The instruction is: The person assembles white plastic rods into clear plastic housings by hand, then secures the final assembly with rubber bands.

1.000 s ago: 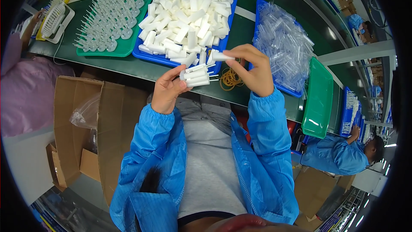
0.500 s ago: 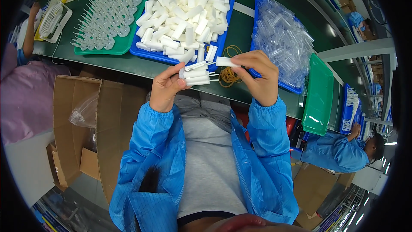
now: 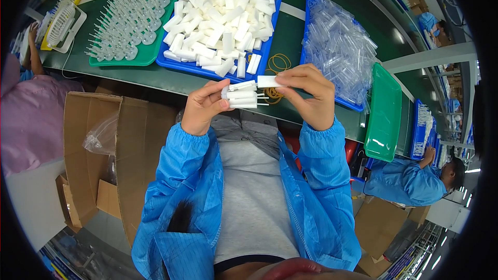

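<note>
My left hand (image 3: 201, 105) is closed round the base of a translucent pronged plastic part (image 3: 225, 93). White cylinders (image 3: 241, 95) sit side by side on its thin prongs, whose tips stick out to the right. Between thumb and fingers, my right hand (image 3: 312, 93) pinches another white cylinder (image 3: 266, 81) at its right end. The left end of that cylinder meets the uppermost prong, level with the others; how much of the prong is inside it cannot be seen. Beyond my hands, a blue tray (image 3: 278, 10) is heaped with loose white cylinders (image 3: 228, 15).
At the left, a green tray (image 3: 150, 58) carries rows of pronged parts. Yellow rubber bands (image 3: 279, 63) lie beside the blue tray. Right of them stand a blue tray of clear tubes (image 3: 340, 46) and a green tray (image 3: 384, 114). A cardboard box (image 3: 93, 124) is below the bench.
The right hand's cylinder has come left and slightly down, over more of the upper prong. My left hand has shifted a little to the right, still holding the pronged part.
</note>
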